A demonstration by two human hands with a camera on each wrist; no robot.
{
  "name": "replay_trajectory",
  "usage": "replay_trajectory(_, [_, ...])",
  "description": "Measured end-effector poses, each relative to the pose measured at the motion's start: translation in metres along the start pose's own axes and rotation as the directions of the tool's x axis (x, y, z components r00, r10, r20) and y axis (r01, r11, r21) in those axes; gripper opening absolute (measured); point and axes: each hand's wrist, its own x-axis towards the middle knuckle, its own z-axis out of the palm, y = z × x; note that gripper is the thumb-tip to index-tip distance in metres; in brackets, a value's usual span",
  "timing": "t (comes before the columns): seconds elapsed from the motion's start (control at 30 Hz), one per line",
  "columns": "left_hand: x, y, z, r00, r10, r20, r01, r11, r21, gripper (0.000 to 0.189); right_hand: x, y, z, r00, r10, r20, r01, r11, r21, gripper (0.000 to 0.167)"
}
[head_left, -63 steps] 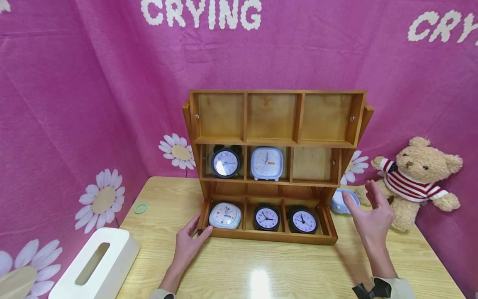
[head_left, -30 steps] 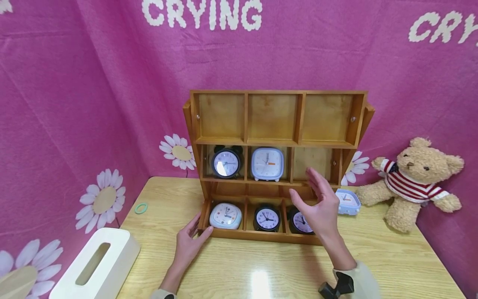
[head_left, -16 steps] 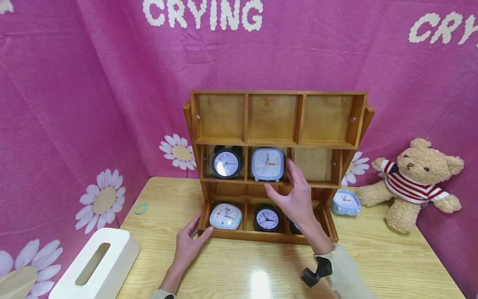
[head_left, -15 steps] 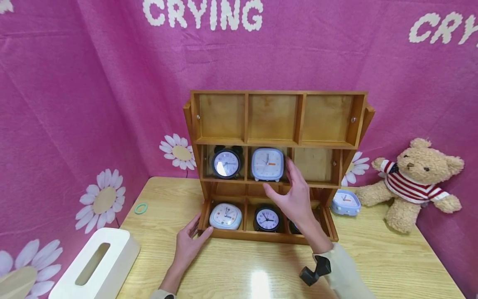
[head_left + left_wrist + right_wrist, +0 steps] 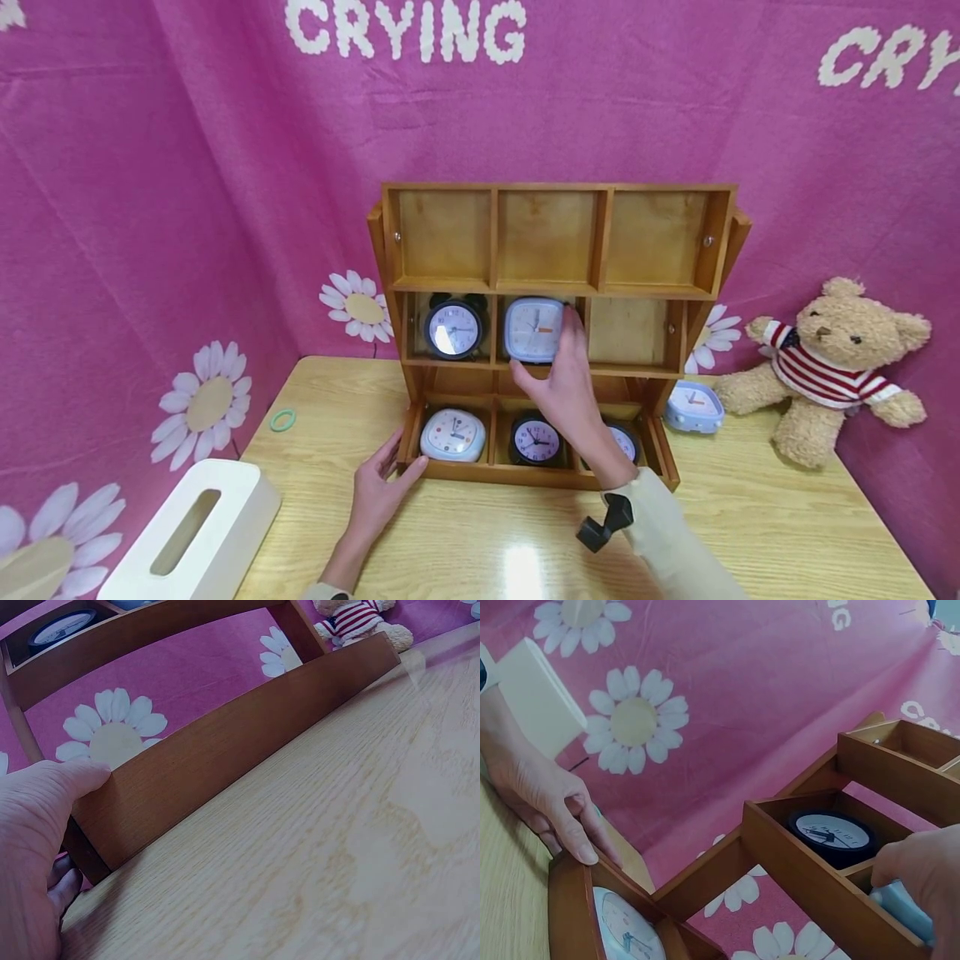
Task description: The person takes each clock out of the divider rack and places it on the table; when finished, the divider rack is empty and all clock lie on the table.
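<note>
A three-tier wooden display shelf (image 5: 551, 477) stands on the table. My left hand (image 5: 375, 492) grips its lower left front corner, thumb on the front rail and fingers along the side. In the middle tier's centre compartment is a light blue square alarm clock (image 5: 528, 329). My right hand (image 5: 562, 387) holds this clock, fingers at its right edge and thumb at its lower edge; part of its face is covered. Left of it sits a black twin-bell alarm clock (image 5: 453, 329). The bottom tier holds a white-blue clock (image 5: 452, 435), a black clock (image 5: 536, 440) and another black clock (image 5: 625, 442), partly behind my right forearm.
Right of the shelf, another light blue alarm clock (image 5: 694, 407) stands on the table (image 5: 450, 542), beside a teddy bear (image 5: 832, 358) in a striped sweater. At left are a green ring (image 5: 282, 420) and a white tissue box (image 5: 191, 533). A pink curtain (image 5: 225, 167) hangs behind.
My right hand has come from beside the right-hand blue clock, leftward across the shelf, to the blue clock in the middle tier and taken hold of it. My left hand has stayed put.
</note>
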Motion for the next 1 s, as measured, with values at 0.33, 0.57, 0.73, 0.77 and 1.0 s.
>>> replay_trajectory(0.33, [-0.001, 0.003, 0.0, 1.0, -0.011, 0.003, 0.011, 1.0, -0.004, 0.069, 0.007, -0.003, 0.009, 0.998, 0.035, -0.06, -0.041, 0.995, -0.096, 0.114])
replay_trajectory(0.57, [0.0, 0.002, -0.001, 1.0, 0.002, 0.011, -0.002, 1.0, -0.01, 0.067, 0.007, -0.002, 0.014, 0.994, 0.001, -0.112, -0.014, 0.994, -0.113, 0.113])
replay_trajectory(0.73, [0.001, 0.001, -0.002, 1.0, 0.019, 0.012, -0.019, 1.0, -0.01, 0.066, 0.006, 0.0, 0.015, 0.991, -0.008, -0.132, -0.004, 0.995, -0.095, 0.111])
replay_trajectory(0.77, [0.001, 0.001, -0.002, 1.0, 0.017, 0.011, -0.017, 1.0, -0.009, 0.066, 0.006, 0.001, 0.014, 0.991, -0.011, -0.137, -0.001, 0.996, -0.092, 0.111])
replay_trajectory(1.0, [0.0, 0.001, -0.001, 1.0, 0.001, 0.005, -0.001, 1.0, -0.008, 0.068, 0.002, 0.003, 0.012, 0.986, -0.043, -0.161, 0.035, 0.998, -0.05, 0.112])
